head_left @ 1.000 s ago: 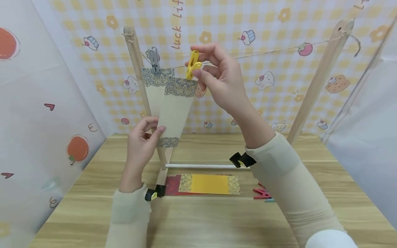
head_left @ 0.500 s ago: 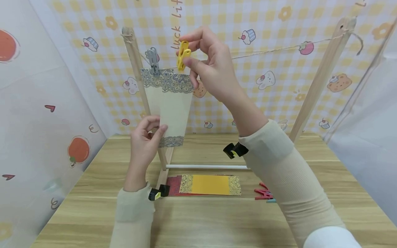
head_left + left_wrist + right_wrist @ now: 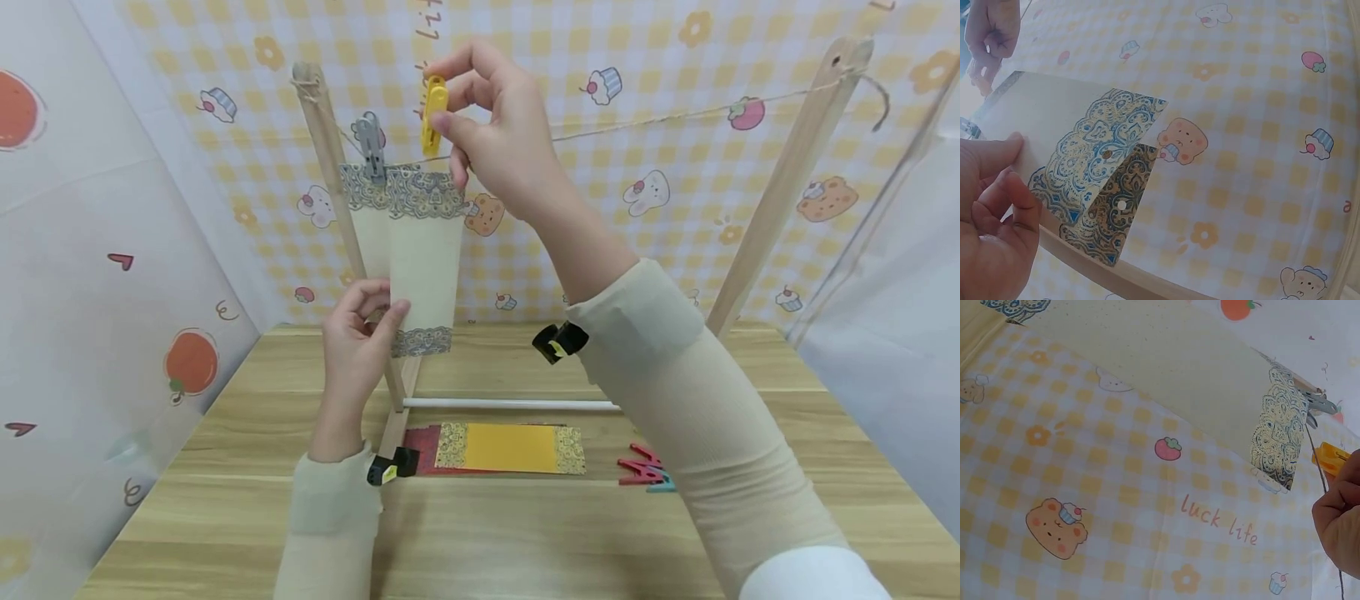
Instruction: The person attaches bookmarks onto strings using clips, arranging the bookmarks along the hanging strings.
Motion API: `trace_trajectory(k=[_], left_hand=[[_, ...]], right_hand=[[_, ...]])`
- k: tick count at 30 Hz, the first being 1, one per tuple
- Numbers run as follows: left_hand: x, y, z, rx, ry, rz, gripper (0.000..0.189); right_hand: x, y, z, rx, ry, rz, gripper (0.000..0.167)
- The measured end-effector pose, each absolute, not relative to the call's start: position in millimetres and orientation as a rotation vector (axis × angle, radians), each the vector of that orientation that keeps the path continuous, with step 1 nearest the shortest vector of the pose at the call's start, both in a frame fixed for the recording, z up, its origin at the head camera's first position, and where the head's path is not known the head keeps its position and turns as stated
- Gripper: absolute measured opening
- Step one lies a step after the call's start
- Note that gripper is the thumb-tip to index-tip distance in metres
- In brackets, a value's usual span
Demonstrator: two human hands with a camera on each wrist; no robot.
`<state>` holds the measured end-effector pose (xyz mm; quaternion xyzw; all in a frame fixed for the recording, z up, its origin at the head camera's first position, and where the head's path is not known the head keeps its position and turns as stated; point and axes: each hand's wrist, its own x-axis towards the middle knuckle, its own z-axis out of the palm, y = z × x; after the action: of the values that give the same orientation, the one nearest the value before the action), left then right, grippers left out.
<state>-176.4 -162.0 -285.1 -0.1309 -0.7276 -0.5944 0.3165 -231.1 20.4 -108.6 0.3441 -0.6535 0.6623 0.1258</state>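
Left hand [image 3: 352, 337] now, thumb over fingers, pinching the front card [image 3: 425, 250] low on its left edge; that card is upright, its patterned top just below the string [image 3: 637, 131]. Right hand [image 3: 506, 125] up high, thumb and fingertips closed on the yellow peg [image 3: 433, 117], tip near the string, apart from the card. Are its jaws parted? Can't tell. Danger here: held only from below, the top could tip or bow away, and the peg might bite string alone. Just behind, the rear card [image 3: 372, 242] hangs under the grey peg [image 3: 371, 146], overlapped by the front one; a nudge there could twist it or catch both. Push down hard and the slack-looking string may dip. Below, the yellow card [image 3: 512, 447] lies on the table [image 3: 510, 533], red pegs [image 3: 639, 467] to its right.
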Motion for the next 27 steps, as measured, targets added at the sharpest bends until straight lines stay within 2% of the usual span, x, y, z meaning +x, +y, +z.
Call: trace_trajectory(k=[27], left_hand=[[-184, -155, -288, -0.411, -1.860, -1.628, 0.021]], right_hand=[[-240, 27, -114, 0.980, -2.150, 1.838, 0.022]])
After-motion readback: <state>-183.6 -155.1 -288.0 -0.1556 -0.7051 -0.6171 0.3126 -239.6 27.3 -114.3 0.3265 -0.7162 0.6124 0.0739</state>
